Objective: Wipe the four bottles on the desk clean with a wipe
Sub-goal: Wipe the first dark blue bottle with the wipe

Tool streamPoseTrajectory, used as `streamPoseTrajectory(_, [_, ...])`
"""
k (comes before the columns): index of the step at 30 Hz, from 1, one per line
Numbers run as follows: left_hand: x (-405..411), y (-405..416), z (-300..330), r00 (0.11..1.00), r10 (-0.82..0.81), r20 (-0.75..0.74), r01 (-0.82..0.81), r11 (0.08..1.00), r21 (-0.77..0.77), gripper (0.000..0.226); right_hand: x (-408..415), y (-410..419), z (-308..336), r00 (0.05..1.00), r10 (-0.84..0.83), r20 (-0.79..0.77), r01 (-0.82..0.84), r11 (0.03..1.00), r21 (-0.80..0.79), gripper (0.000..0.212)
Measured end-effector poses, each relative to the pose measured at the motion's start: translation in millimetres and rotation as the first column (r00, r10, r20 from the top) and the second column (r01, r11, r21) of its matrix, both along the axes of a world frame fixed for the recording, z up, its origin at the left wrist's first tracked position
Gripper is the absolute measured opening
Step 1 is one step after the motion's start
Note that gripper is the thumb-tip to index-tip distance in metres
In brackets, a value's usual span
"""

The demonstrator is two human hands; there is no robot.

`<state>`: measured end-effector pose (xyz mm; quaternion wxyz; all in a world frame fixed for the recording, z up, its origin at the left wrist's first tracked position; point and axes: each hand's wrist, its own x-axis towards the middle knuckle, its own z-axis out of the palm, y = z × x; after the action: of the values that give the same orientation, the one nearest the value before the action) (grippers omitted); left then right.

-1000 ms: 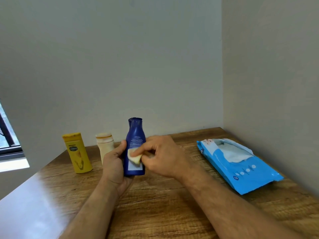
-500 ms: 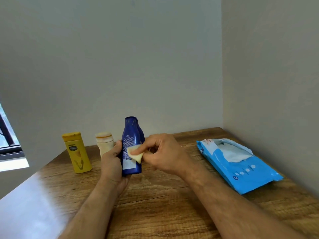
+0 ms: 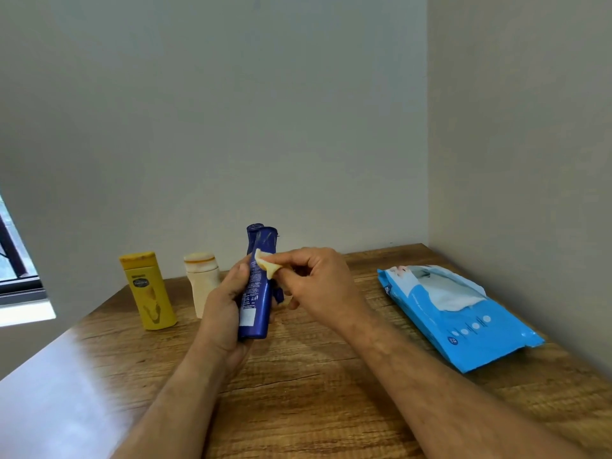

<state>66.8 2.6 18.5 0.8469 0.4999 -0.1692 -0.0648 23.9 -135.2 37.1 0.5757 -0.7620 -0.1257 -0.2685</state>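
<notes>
A: Left hand [image 3: 223, 313] grips the blue bottle [image 3: 255, 293] above the surface's [image 3: 314, 392] middle; right hand [image 3: 318, 286] pinches the wipe [image 3: 266, 266] against it

B: Turn it slowly, wipe every side

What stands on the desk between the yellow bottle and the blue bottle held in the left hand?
In the head view, a cream bottle stands between the yellow bottle and the blue bottle gripped by the left hand.
</notes>
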Motion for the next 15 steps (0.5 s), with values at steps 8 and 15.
streamPoseTrajectory(8, [6.0, 3.4, -0.4, 0.999, 0.038, 0.002, -0.036, 0.968, -0.249, 0.059, -4.1, 1.0, -2.0, 0.963, 0.187, -0.192, -0.229, 0.947, -0.227, 0.021])
streamPoseTrajectory(15, [-0.6, -2.7, -1.6, 0.997, -0.071, 0.034, 0.074, 0.995, -0.073, 0.044, -0.8, -0.4, 0.9, 1.000, 0.007, -0.020, -0.006, 1.000, 0.019, 0.018])
